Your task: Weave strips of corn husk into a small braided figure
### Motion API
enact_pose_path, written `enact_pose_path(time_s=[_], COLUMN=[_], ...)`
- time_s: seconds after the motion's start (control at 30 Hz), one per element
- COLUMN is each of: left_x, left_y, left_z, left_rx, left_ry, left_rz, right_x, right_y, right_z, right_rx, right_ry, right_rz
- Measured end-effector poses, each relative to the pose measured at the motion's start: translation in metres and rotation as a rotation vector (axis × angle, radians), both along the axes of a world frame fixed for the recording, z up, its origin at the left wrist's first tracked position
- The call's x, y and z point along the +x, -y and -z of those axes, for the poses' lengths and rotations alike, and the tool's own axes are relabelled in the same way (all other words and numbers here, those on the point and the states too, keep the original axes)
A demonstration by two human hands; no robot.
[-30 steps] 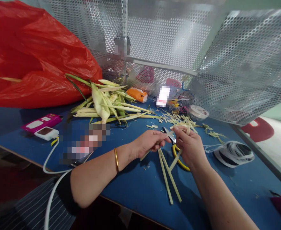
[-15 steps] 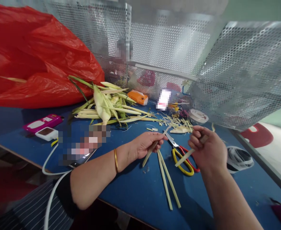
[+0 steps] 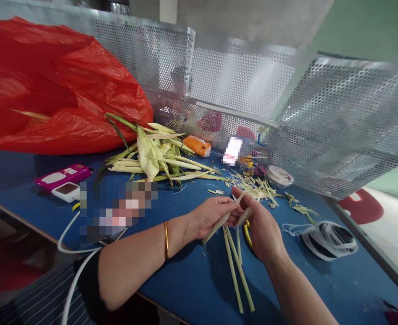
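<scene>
Presently joining, by look — left hand (image 3: 215,216) pinching pale green flat leaf strip (image 3: 215,229), right hand (image 3: 261,228) clamped on second pale strip (image 3: 245,215), tip to tip above blue tabletop (image 3: 185,280). Next calls for firm pinch, ends aligned.

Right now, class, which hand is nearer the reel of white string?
Right. The right hand, pinching a leaf strip, is just left of the reel of white string; the left hand, holding another leaf strip, lies farther left.
</scene>
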State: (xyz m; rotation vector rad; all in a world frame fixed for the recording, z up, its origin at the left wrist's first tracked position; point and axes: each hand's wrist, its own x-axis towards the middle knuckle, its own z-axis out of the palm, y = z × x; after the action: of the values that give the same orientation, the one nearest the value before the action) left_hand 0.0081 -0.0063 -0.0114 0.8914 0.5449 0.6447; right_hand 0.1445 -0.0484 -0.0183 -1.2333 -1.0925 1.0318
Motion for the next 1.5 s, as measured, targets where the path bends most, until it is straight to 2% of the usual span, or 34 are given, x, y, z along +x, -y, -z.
enact_pose_path(time_s=[0.2,0.37,0.53,0.77,0.97,1.03,1.1,1.2,1.27,1.37,1.5], left_x=[0.004,0.001,-0.003,-0.003,-0.007,-0.007,-0.007,-0.008,-0.009,-0.01,-0.01], left_y=[0.002,0.003,0.004,-0.001,0.002,0.002,-0.001,-0.008,-0.013,-0.015,-0.015], left_z=[0.0,-0.004,-0.006,-0.005,-0.009,-0.011,-0.014,-0.019,-0.022,-0.022,-0.018], left_rx=[-0.059,0.063,0.176,0.046,0.069,0.051,0.0,-0.082,-0.114,-0.14,-0.156], left_ry=[0.086,-0.091,-0.149,-0.175,-0.186,-0.176,-0.118,-0.003,0.026,0.02,0.017], left_rz=[-0.037,-0.047,0.027,0.116,0.209,0.154,0.003,-0.286,-0.399,-0.452,-0.433], right_x=[-0.002,-0.005,-0.004,-0.002,0.0,0.0,-0.002,-0.008,-0.014,-0.024,-0.032], right_y=[0.003,0.002,0.0,0.002,0.0,-0.001,-0.002,-0.001,0.002,0.006,0.008], right_z=[-0.008,-0.01,-0.008,-0.011,-0.008,-0.005,-0.003,-0.002,-0.003,-0.001,0.004], right_rx=[0.024,0.094,0.054,-0.012,-0.056,-0.024,-0.016,-0.155,-0.272,-0.328,-0.365], right_ry=[0.169,0.228,0.242,0.232,0.18,0.09,-0.04,-0.103,-0.05,0.041,0.033], right_rz=[0.002,0.012,-0.018,-0.025,-0.042,-0.018,-0.017,-0.128,-0.246,-0.335,-0.312])
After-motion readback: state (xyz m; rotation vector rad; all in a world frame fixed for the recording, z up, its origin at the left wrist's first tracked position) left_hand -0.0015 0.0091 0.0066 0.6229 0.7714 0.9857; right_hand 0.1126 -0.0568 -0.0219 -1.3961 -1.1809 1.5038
